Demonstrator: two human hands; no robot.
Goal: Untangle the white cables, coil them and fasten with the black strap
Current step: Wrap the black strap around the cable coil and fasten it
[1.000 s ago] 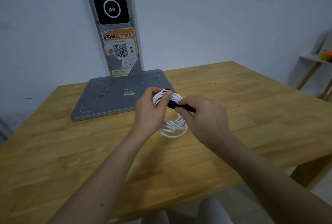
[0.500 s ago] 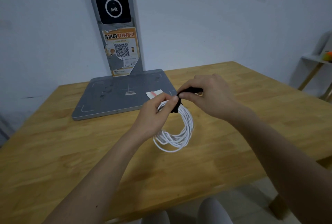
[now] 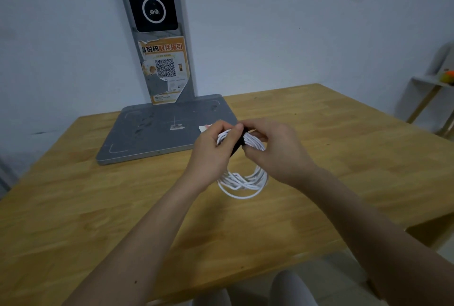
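Observation:
The white cable (image 3: 242,183) is wound into a round coil that hangs upright just above the wooden table (image 3: 98,207). A black strap (image 3: 237,145) wraps across the coil's top. My left hand (image 3: 211,156) pinches the coil's top from the left, thumb and fingers on the strap. From the right, my right hand (image 3: 275,151) grips the same spot, its fingers closed on the strap and the cable strands. The strap's ends are hidden between my fingers.
A grey flat base (image 3: 157,133) with an upright post (image 3: 157,35) carrying a QR-code sticker stands at the table's back left, just behind my hands. A small white and red slip (image 3: 205,127) lies on the base. A pale shelf (image 3: 432,89) stands at the far right.
My right hand came down from above the coil and closed onto the strap beside my left hand. The strap's free end, held out to the right before, now lies against the coil.

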